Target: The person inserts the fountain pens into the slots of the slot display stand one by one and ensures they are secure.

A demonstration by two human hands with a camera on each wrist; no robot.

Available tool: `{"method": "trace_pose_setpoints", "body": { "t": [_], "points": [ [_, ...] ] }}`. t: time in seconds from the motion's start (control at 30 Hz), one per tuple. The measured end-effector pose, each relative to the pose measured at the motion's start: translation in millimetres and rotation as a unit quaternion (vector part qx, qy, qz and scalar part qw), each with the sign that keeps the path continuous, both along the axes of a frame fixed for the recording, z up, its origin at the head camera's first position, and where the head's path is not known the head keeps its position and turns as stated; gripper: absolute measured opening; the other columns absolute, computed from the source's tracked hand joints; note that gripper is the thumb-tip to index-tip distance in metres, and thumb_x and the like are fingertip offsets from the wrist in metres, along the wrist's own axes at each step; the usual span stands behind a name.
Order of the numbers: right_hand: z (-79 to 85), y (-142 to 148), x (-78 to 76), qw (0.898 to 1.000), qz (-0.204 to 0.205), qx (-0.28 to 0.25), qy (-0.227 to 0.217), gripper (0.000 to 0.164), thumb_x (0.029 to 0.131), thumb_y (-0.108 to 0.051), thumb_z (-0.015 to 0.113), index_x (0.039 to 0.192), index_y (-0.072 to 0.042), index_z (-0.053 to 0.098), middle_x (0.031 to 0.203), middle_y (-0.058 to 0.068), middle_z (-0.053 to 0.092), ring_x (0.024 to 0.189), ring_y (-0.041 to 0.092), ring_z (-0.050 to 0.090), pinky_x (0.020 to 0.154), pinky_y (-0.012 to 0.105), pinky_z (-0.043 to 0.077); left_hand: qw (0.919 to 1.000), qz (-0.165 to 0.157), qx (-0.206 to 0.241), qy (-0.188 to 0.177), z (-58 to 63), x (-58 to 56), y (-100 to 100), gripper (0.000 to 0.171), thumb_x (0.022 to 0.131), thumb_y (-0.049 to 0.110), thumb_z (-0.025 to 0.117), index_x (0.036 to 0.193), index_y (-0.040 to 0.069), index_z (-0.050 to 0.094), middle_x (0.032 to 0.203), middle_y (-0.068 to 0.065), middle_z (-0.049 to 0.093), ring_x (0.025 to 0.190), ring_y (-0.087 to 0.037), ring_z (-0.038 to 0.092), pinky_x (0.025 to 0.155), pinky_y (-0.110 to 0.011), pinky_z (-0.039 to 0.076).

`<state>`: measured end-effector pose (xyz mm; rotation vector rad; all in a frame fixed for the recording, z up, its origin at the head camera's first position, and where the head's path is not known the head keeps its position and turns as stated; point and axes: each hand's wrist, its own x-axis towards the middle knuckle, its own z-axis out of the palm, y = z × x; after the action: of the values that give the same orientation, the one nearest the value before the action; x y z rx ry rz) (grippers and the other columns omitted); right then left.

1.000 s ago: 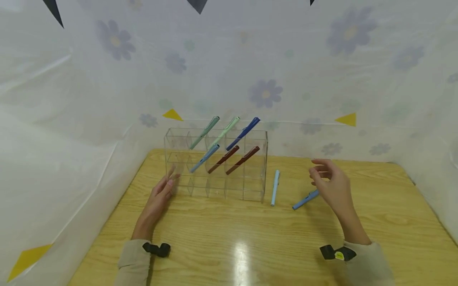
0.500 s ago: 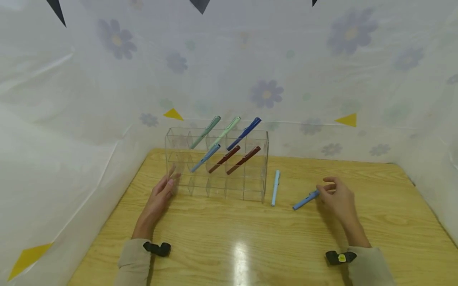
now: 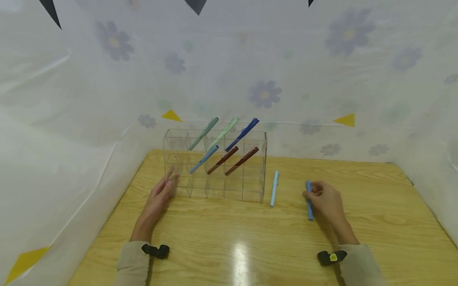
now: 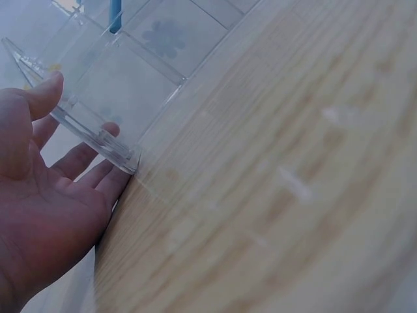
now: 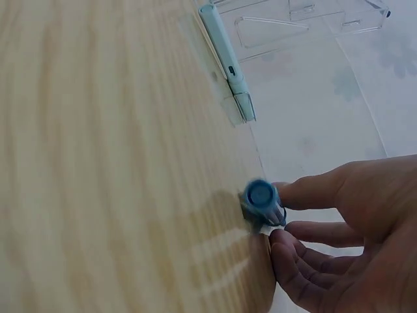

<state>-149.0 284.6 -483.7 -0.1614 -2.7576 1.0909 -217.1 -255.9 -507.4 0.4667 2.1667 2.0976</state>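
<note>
A clear acrylic pen rack (image 3: 254, 194) stands on the table, holding several slanted pens. My left hand (image 3: 162, 191) rests at its left end, fingers extended along the side panel. In the left wrist view the thumb (image 4: 47, 94) lies near the panel's edge, the fingers against its side. My right hand (image 3: 326, 198) pinches a blue pen (image 3: 309, 212) between thumb and fingers, right of the rack. Seen end-on in the right wrist view, the blue pen (image 5: 262, 194) is close over the table. Between rack and right hand lies a pale blue pen (image 3: 274, 188).
In the rack's upper row sit a grey-green pen (image 3: 204, 133), a light green pen (image 3: 225, 131) and a dark blue pen (image 3: 243, 134). Below are a blue pen (image 3: 204, 159) and two dark red pens. A flowered white sheet (image 3: 222, 51) hangs behind the wooden table (image 3: 207, 246).
My right hand came down to the blue pen, took hold of it, and turned it from slanted to nearly straight toward me, shifting slightly left. The left hand stayed at the rack.
</note>
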Motion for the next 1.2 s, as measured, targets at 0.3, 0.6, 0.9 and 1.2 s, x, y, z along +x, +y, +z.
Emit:
{"method": "trace_pose_setpoints", "body": {
  "t": [0.3, 0.6, 0.9, 1.2],
  "points": [
    [0.8, -3, -1.3, 1.000, 0.010, 0.000, 0.011, 0.043, 0.095, -0.016, 0.072, 0.126, 0.012, 0.065, 0.106, 0.026, 0.071, 0.093, 0.041, 0.071, 0.059, 0.028, 0.054, 0.9999, -0.002, 0.007, -0.007, -0.6, -0.4, 0, 0.053, 0.114, 0.028, 0.036, 0.165, 0.027, 0.023, 0.163, -0.024, 0.029, 0.154, -0.033, 0.015, 0.118, -0.059, 0.015],
    [15.9, -4, 2.1, 0.990, 0.032, -0.135, 0.032, 0.055, 0.100, -0.014, 0.069, 0.149, 0.002, 0.049, 0.119, 0.028, 0.059, 0.096, 0.019, 0.072, 0.067, 0.031, 0.059, 1.0000, -0.002, 0.005, -0.008, -2.7, -2.6, -2, 0.053, 0.114, 0.028, 0.036, 0.165, 0.028, 0.024, 0.163, -0.023, 0.031, 0.154, -0.031, 0.018, 0.116, -0.038, 0.026],
    [38.7, -16, 2.2, 0.964, 0.083, -0.239, 0.081, 0.069, 0.099, -0.008, 0.069, 0.159, -0.007, 0.035, 0.124, 0.023, 0.054, 0.090, 0.007, 0.070, 0.073, 0.033, 0.060, 0.9999, -0.001, 0.004, -0.010, -0.3, -3.1, 1, 0.053, 0.114, 0.030, 0.037, 0.165, 0.030, 0.024, 0.163, -0.021, 0.031, 0.154, -0.030, 0.017, 0.118, -0.050, 0.020],
    [64.4, -48, 1.8, 0.911, 0.097, -0.370, 0.157, 0.058, 0.095, 0.002, 0.072, 0.145, -0.008, 0.046, 0.104, 0.010, 0.070, 0.083, 0.019, 0.073, 0.070, 0.039, 0.059, 0.9999, 0.006, -0.006, -0.009, -2.0, -1.4, -1, 0.053, 0.114, 0.030, 0.036, 0.165, 0.029, 0.023, 0.163, -0.020, 0.032, 0.153, -0.031, 0.018, 0.117, -0.057, 0.017]
  ]
}}
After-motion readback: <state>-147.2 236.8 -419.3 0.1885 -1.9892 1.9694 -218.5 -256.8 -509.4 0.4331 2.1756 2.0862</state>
